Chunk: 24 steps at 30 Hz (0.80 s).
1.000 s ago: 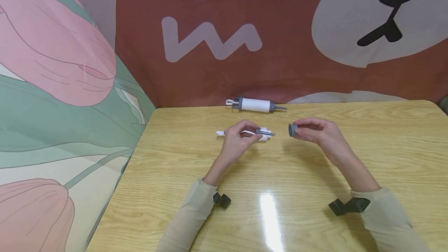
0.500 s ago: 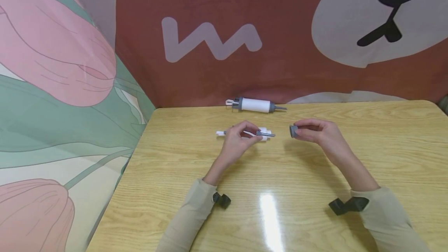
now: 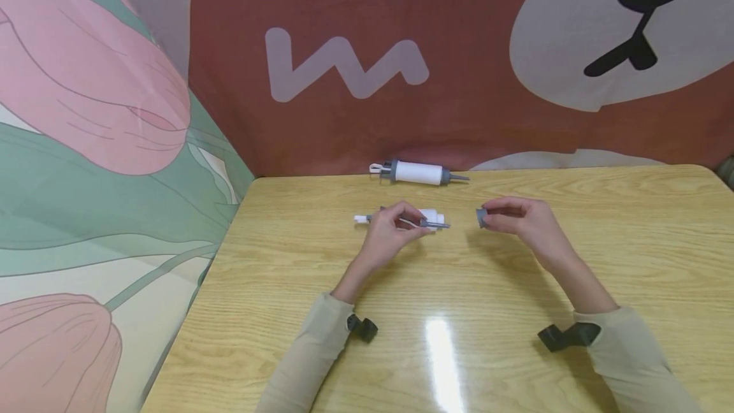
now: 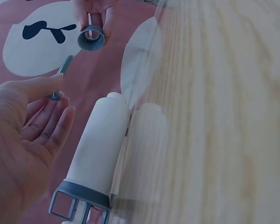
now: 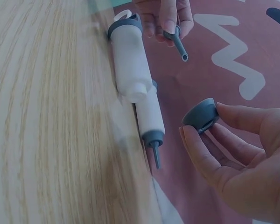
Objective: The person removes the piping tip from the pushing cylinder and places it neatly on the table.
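Note:
My left hand [image 3: 387, 231] pinches a thin grey nozzle [image 5: 179, 49] between thumb and fingers, its narrow tip aimed right. Opposite it, my right hand [image 3: 533, 228] holds a short grey collar [image 5: 200, 114] by its edge with thumb and fingertips. In the left wrist view the collar's round opening shows. A gap separates nozzle and collar. Behind my left hand a white syringe-like tube [image 4: 100, 140] lies on the table, with a narrower stub at its right end and a grey handle frame at the other. The hand partly hides this tube in the head view.
Farther back, by the table's rear edge, lies a second white tube [image 3: 420, 173] with grey end pieces and a grey nozzle fitted. The wooden table [image 3: 487, 349] meets a red printed backdrop [image 3: 344, 126] behind and a floral one [image 3: 103, 209] at left.
The nozzle in my left hand has dipped slightly toward me. My right hand has shifted a little right and nearer, and the collar has turned so its opening shows less.

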Available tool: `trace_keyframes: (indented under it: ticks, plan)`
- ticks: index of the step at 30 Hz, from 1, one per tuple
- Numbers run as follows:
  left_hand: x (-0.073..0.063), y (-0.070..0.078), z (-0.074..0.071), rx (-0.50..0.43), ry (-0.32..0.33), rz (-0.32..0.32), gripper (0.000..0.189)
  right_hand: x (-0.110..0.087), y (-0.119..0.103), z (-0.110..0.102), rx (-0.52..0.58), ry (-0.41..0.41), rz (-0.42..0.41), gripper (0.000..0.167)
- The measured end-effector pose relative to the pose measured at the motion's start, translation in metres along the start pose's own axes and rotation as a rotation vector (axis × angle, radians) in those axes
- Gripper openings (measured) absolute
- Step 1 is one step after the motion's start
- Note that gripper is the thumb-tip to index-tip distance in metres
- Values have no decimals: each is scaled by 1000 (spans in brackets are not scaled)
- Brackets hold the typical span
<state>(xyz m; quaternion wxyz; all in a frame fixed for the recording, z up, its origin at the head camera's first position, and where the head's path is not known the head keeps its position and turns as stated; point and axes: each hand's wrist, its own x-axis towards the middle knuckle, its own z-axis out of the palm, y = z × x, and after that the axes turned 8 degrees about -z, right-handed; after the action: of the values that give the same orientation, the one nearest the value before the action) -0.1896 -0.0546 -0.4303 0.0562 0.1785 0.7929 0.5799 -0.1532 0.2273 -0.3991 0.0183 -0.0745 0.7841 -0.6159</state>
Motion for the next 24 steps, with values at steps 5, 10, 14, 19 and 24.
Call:
trace_keyframes:
  ticks: [5, 10, 14, 19, 24]
  plan:
    - [0, -2, 0, 6, -21, -18, 16, 0, 0, 0, -91, 5, 1, 44]
    - [0, -3, -1, 22, -31, -27, 16, 0, 1, 2, -168, 13, -8, 42]
    - [0, -4, 0, 35, -39, -38, 16, 0, 2, 4, -204, 12, -21, 41]
    - [0, -6, -1, 62, -55, -33, 16, 0, 3, 5, -270, 9, -42, 39]
    - [0, -7, -1, 73, -56, -26, 16, 1, 6, 6, -329, -3, -60, 39]
